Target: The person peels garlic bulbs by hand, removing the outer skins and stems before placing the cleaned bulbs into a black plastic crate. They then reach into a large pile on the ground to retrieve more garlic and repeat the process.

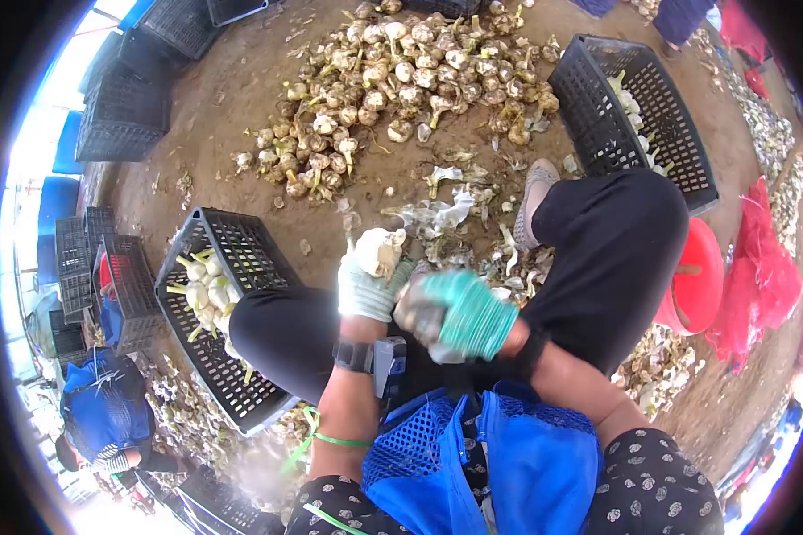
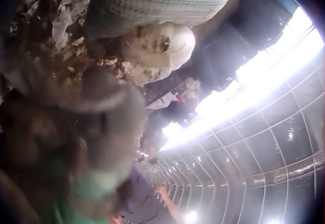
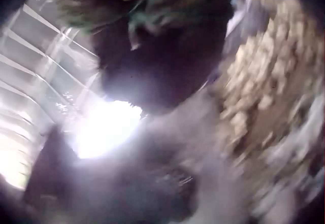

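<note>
A pale garlic bulb [image 1: 379, 252] is gripped by my left hand [image 1: 364, 287], in a white and green glove, above my lap. In the left wrist view the bulb [image 2: 170, 46], stained brown, shows beside the gloved left hand [image 2: 157, 3]. My right hand [image 1: 468, 314], in a green glove with soiled fingers, is close to the right of the left hand. Motion blurs its fingers, and what they hold cannot be made out. In the right wrist view, the dark glove [image 3: 152, 36] is too blurred to show its grip.
A pile of bulbs [image 1: 401, 76] lies on the dirt floor ahead. Black crates with trimmed garlic stand at left [image 1: 281, 259] and front right [image 1: 589, 105]. Loose skins [image 1: 437, 214] lie between my legs. A red bucket [image 1: 698, 281] and red netting [image 1: 763, 276] are at right.
</note>
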{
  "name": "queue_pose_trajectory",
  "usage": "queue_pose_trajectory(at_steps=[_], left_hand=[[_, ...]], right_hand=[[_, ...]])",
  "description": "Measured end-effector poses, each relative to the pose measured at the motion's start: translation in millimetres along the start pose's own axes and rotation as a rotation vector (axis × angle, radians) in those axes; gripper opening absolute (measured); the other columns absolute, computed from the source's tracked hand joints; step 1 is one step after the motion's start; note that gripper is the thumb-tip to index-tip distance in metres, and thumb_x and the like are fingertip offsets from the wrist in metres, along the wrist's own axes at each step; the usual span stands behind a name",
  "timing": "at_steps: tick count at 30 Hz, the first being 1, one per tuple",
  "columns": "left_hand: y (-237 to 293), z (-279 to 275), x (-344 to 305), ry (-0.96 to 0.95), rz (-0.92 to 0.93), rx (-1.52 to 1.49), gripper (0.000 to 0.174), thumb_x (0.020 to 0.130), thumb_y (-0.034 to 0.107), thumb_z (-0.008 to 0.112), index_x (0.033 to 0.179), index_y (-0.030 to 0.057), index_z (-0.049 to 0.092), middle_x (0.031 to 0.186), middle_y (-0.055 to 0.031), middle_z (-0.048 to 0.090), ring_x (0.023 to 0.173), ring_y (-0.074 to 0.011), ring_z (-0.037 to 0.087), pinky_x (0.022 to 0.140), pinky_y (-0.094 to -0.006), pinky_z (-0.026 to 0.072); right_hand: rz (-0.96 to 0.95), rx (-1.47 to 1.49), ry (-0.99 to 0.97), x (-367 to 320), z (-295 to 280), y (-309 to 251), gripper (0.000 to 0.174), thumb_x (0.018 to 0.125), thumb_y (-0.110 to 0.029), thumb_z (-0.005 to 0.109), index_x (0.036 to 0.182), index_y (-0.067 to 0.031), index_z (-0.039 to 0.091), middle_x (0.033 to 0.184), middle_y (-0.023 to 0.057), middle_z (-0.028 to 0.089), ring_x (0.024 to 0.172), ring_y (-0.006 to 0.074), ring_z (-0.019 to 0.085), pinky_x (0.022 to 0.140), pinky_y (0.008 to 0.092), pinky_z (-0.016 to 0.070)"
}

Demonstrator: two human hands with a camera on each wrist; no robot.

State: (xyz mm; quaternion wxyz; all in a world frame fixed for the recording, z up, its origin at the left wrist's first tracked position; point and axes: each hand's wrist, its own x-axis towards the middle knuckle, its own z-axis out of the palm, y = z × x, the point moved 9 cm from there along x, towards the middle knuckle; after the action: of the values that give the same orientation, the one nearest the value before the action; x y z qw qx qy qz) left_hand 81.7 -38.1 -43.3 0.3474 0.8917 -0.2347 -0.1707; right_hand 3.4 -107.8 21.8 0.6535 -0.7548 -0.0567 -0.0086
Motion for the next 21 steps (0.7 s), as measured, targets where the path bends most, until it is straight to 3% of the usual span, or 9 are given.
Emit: queue_pose_trajectory(at_steps=[2,5,6,9,11,13,14,15,21], left_hand=[[16.7,7.3,-2.2,-0.061,0.2,0.565,0.035,0.077,0.035,0.049,0.095,0.0052,0.051,0.092,-0.0041,0.054,0.092,-0.0152,0.048,0.087,-0.0291,0.0331],[-18.4,32.2,-3.2,-0.084,0.177,0.32,0.04,0.082,0.041,0.036,0.096,0.0065,0.05,0.091,-0.0042,0.054,0.092,-0.0171,0.048,0.087,-0.0322,0.0334],[-32.7,36.7,-1.3,-0.046,-0.077,-0.567,0.044,0.084,0.042,0.025,0.092,0.0064,0.049,0.089,-0.0054,0.053,0.091,-0.0176,0.047,0.085,-0.0321,0.0343],[-16.0,49.2,1.8,-0.137,-0.053,-0.98,0.024,0.08,0.026,0.044,0.088,0.0044,0.05,0.083,-0.0056,0.054,0.079,-0.0168,0.052,0.071,-0.0282,0.0415],[-14.0,73.4,-5.4,-0.368,-0.431,-1.95,0.048,0.084,0.046,0.031,0.083,0.0026,0.052,0.072,-0.0046,0.053,0.07,-0.0163,0.052,0.065,-0.0277,0.0431],[-23.0,52.9,-19.6,0.092,-0.775,-1.49,0.05,0.084,0.047,0.032,0.082,0.0021,0.053,0.071,-0.0048,0.054,0.068,-0.0165,0.052,0.064,-0.0283,0.043],[23.6,47.1,-24.0,-0.16,-0.856,-1.794,0.049,0.084,0.045,0.031,0.085,0.002,0.054,0.078,-0.0081,0.056,0.075,-0.02,0.052,0.066,-0.0312,0.0435],[-1.6,33.4,6.0,-0.098,-0.354,-1.46,0.045,0.085,0.043,0.032,0.102,0.0053,0.048,0.097,-0.0111,0.054,0.092,-0.0245,0.05,0.084,-0.0395,0.0378],[-16.3,52.6,0.9,0.042,-0.669,-1.922,0.055,0.083,0.051,0.025,0.111,0.0067,0.041,0.106,-0.0158,0.048,0.101,-0.0318,0.043,0.085,-0.0472,0.0336]], right_hand=[[0.205,-0.198,0.191,1.6,-31.5,33.4,0.031,0.064,-0.012,0.062,0.093,-0.0036,0.055,0.078,0.011,0.058,0.066,0.0209,0.056,0.06,0.03,0.0448],[0.151,-0.355,0.431,-0.2,-54.7,13.4,0.035,0.065,-0.022,0.062,0.093,-0.0042,0.053,0.08,0.0154,0.056,0.072,0.0301,0.055,0.063,0.0364,0.0439],[0.17,-0.471,0.378,2.7,-45.7,19.5,0.032,0.064,-0.021,0.062,0.089,-0.0037,0.053,0.079,0.0155,0.056,0.072,0.031,0.055,0.063,0.037,0.0437],[0.142,-0.496,0.373,4.4,-37.4,25.9,0.025,0.065,-0.019,0.058,0.082,-0.0024,0.053,0.076,0.0153,0.055,0.07,0.0314,0.055,0.063,0.0384,0.0436],[-0.012,-0.458,0.094,2.4,0.1,7.1,0.02,0.066,-0.012,0.058,0.083,-0.0019,0.058,0.082,0.0171,0.057,0.076,0.0317,0.054,0.068,0.0369,0.0436],[-0.241,-0.296,0.188,-3.1,-0.5,-40.1,0.02,0.066,-0.013,0.058,0.084,-0.0037,0.059,0.08,0.0164,0.057,0.076,0.0315,0.054,0.068,0.0361,0.0438],[-0.154,-0.33,0.186,-0.7,-7.9,-28.9,0.021,0.068,-0.012,0.057,0.086,-0.0028,0.058,0.079,0.0159,0.057,0.075,0.0303,0.055,0.068,0.0349,0.0439],[-0.066,-0.359,0.188,0.8,-15.8,-16.0,0.021,0.069,-0.011,0.057,0.088,-0.0019,0.058,0.078,0.0155,0.057,0.075,0.0291,0.055,0.067,0.0337,0.044],[0.216,-0.234,0.591,-14.2,-61.2,47.9,0.024,0.069,-0.008,0.059,0.091,0.0,0.055,0.078,0.0141,0.057,0.068,0.0216,0.056,0.059,0.0286,0.0438]])
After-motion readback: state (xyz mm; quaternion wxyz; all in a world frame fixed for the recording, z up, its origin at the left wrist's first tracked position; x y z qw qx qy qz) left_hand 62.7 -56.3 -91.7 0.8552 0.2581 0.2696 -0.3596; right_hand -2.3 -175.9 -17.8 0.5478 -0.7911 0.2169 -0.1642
